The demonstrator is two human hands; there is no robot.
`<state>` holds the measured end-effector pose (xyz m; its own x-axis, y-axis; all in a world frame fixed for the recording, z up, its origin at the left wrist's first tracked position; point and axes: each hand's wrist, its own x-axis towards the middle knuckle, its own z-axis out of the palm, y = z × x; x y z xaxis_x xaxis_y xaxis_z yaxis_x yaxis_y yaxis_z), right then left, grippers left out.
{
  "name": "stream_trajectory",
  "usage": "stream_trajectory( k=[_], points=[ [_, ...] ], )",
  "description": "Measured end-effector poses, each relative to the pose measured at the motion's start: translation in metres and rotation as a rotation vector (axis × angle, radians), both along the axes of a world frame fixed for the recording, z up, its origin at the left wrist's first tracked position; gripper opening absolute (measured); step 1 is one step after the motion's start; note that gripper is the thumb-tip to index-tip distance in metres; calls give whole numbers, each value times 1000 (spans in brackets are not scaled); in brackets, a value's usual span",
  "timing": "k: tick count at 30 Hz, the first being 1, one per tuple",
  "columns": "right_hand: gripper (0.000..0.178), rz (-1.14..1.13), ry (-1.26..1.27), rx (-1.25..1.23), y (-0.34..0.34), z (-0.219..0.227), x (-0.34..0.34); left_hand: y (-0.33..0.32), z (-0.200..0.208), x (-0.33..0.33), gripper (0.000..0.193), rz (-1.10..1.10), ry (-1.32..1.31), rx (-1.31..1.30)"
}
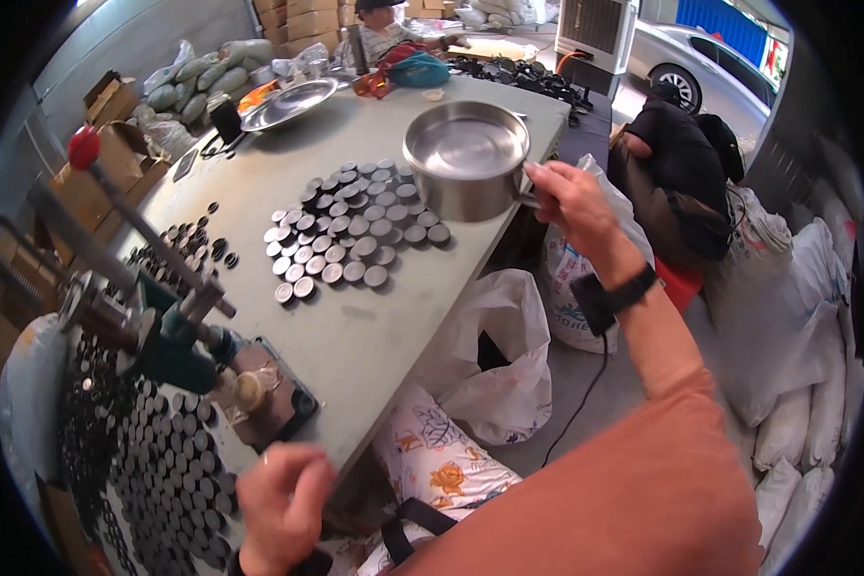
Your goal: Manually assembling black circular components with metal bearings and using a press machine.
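Observation:
My right hand (576, 200) is closed round the handle of a round steel pot (466, 200). The pot is upright over the table's right side, and no contents show inside it. Beside it to the left lies a loose spread of grey and dark round discs (341, 226). My left hand (283, 494) is at the table's near edge, fingers curled in; whatever they may hold is hidden. Just beyond that hand stands a green hand press (168, 341) with a red-knobbed lever (84, 147) and a dark base plate (293, 403).
Many dark discs (173, 470) cover the table's near left. A wide metal dish (288, 104) stands farther back. Open white sacks (494, 355) stand right of the table edge, and a cable (581, 408) hangs from my wrist. One person (677, 158) bends down at right; another (384, 38) sits behind the table.

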<state>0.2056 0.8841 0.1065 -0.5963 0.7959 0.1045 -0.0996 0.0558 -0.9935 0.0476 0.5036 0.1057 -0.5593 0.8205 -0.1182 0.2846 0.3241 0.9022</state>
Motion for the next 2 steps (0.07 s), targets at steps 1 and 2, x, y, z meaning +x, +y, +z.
stream_trajectory(
  k=[1, 2],
  points=[
    [26, 30, -42, 16, -14, 1, 9, 14, 1, -2, 16, 34, -93, 87],
    [29, 56, -79, 36, -31, 1, 19, 30, 3, -3, 17, 65, -181, 177]
  ],
)
